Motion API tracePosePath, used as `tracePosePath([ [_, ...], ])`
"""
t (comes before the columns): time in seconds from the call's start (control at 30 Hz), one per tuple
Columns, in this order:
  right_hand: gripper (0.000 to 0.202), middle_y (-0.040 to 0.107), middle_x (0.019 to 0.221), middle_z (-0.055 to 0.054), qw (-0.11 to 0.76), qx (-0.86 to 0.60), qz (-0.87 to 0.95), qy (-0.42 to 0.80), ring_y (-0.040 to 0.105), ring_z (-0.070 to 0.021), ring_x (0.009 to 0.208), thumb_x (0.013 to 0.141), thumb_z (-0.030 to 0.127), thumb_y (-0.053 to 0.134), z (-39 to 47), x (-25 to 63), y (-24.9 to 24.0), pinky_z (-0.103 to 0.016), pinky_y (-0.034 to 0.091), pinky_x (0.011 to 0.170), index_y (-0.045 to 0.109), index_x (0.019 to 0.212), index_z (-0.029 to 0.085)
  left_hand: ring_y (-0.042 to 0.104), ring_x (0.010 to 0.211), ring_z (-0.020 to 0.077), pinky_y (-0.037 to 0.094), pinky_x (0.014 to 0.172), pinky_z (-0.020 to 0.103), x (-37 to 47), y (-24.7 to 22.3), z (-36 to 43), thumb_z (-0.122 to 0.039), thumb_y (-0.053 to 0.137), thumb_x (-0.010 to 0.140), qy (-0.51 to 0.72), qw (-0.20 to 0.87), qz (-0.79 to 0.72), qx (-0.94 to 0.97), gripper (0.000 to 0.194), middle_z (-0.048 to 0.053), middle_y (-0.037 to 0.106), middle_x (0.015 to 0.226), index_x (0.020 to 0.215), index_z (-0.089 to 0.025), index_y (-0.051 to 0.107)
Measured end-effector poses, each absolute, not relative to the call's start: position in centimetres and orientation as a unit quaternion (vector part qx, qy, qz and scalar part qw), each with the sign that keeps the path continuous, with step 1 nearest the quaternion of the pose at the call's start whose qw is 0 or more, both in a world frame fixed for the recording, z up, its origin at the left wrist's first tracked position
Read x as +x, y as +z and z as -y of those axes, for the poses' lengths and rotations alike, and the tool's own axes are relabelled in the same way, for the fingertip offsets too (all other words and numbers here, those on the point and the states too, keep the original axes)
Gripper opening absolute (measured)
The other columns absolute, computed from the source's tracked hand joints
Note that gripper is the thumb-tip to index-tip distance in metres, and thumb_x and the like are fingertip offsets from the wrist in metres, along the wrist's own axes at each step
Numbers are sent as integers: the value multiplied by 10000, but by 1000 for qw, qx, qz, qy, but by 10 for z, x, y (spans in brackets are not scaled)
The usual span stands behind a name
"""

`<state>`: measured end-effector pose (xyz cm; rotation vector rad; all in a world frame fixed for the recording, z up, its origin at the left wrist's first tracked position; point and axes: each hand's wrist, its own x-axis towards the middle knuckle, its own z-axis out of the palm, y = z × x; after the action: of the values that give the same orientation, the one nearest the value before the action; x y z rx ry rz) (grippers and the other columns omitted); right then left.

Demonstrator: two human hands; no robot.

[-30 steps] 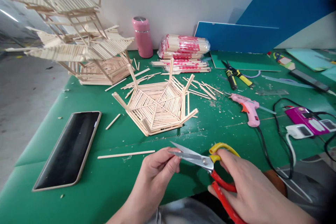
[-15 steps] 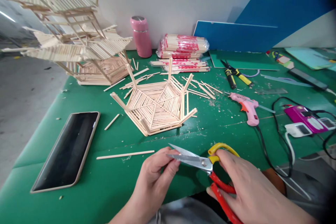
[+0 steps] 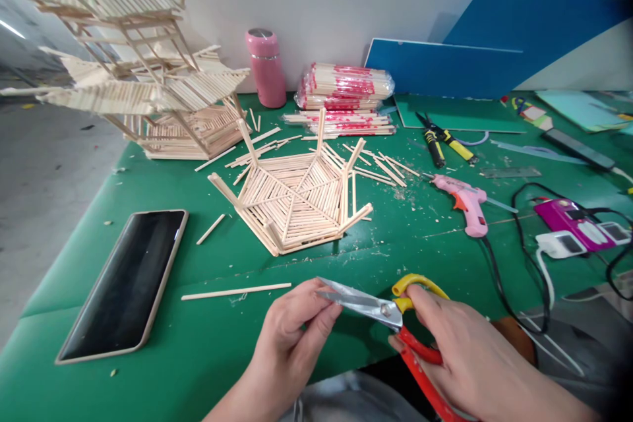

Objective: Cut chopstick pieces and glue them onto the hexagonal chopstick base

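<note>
My right hand (image 3: pixel 459 343) grips a pair of scissors (image 3: pixel 366 306) with one yellow and one red handle, the blades pointing left. At the blade tips, my left hand (image 3: pixel 294 333) is closed in a pinch. Whatever lies between its thumb and fingers is hidden behind the blades. A loose wooden stick (image 3: pixel 236 292) lies on the table just left of that hand. Beyond both hands stands a six-sided base of wooden sticks (image 3: pixel 297 201), with short posts rising from its corners.
A stick pagoda model (image 3: pixel 148 92) towers at the back left. The phone (image 3: pixel 123 283) lies at left. Behind are a pink flask (image 3: pixel 266 69) and packaged chopsticks (image 3: pixel 343 99). Right of the base lie pliers (image 3: pixel 445 142), a pink glue gun (image 3: pixel 462 201) and a purple power strip (image 3: pixel 576 224) with cords.
The scissor blades have closed a little and dipped slightly. My right hand has squeezed the handles nearer together, while my left hand has barely moved.
</note>
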<state>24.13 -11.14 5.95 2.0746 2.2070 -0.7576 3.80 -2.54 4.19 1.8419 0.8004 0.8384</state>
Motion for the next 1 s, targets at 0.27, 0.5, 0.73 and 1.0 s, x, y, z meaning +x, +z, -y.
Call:
tracePosePath([
  [0.27, 181, 572, 632, 19, -59, 682, -647, -335, 587, -163, 570, 855, 401, 408, 104, 241, 66, -252, 390, 476, 379, 877, 223, 486, 543, 101, 391, 508, 189, 41, 45, 31, -195, 509, 813, 305, 613, -397, 611, 158, -1, 551, 602, 785, -159, 661],
  [0.5, 361, 589, 861, -88, -51, 675, -709, -197, 598, -242, 753, 781, 404, 498, 111, 244, 61, -371, 469, 612, 366, 1032, 181, 398, 548, 90, 338, 507, 186, 40, 40, 29, -248, 519, 803, 292, 676, -413, 536, 258, -20, 471, 560, 565, -150, 541],
  [0.73, 306, 583, 787, -65, -39, 675, -714, -181, 599, -236, 690, 784, 419, 478, 111, 242, 60, -374, 474, 569, 390, 963, 188, 417, 546, 99, 355, 495, 183, 40, 40, 29, -187, 526, 779, 313, 615, -411, 596, 195, -14, 493, 588, 592, -160, 574],
  [1.0, 315, 592, 816, -78, -39, 674, -717, -173, 612, -240, 717, 785, 412, 476, 111, 242, 61, -366, 486, 576, 382, 983, 186, 496, 560, 110, 404, 518, 175, 43, 42, 30, -133, 536, 754, 341, 572, -414, 620, 140, 1, 563, 619, 653, -167, 628],
])
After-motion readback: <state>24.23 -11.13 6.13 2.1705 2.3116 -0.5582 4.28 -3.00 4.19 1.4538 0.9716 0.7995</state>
